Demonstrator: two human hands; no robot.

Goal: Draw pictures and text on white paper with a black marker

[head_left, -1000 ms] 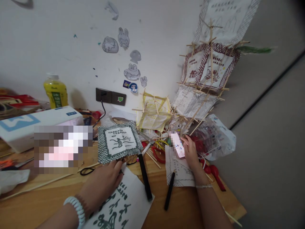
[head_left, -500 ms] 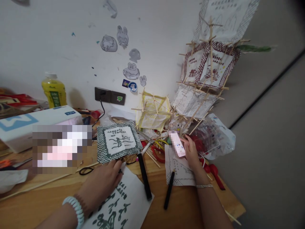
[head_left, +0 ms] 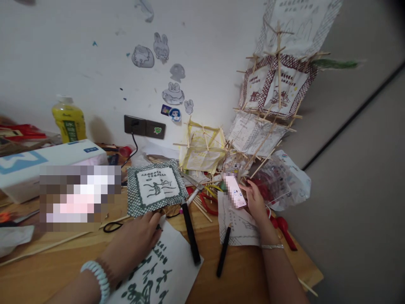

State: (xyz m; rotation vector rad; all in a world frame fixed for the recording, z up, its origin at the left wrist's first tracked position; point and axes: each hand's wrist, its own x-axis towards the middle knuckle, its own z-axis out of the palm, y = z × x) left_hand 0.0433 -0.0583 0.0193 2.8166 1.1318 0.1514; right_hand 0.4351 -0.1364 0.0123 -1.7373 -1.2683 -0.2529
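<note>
The right hand [head_left: 257, 202] grips a phone [head_left: 236, 192] with its fingers curled around it, holding it tilted above a white printed sheet [head_left: 240, 226] near the right edge of the table [head_left: 247, 270]. The left hand [head_left: 134, 245] rests loosely flat, fingers together, on a sheet with green figures [head_left: 164, 274] at the table's near edge, its fingertips just beside a green-bordered paper square [head_left: 155, 188]. A black pen [head_left: 223, 251] and black-handled shears [head_left: 190, 223] lie between the hands.

Wooden table [head_left: 249, 270] bearing printed sheet [head_left: 164, 274], green-bordered paper panel [head_left: 155, 188], black-handled shears [head_left: 190, 223], black pen [head_left: 223, 251], white box [head_left: 47, 162], yellow bottle [head_left: 68, 119] standing, stick lanterns [head_left: 202, 147] lying heaped.
</note>
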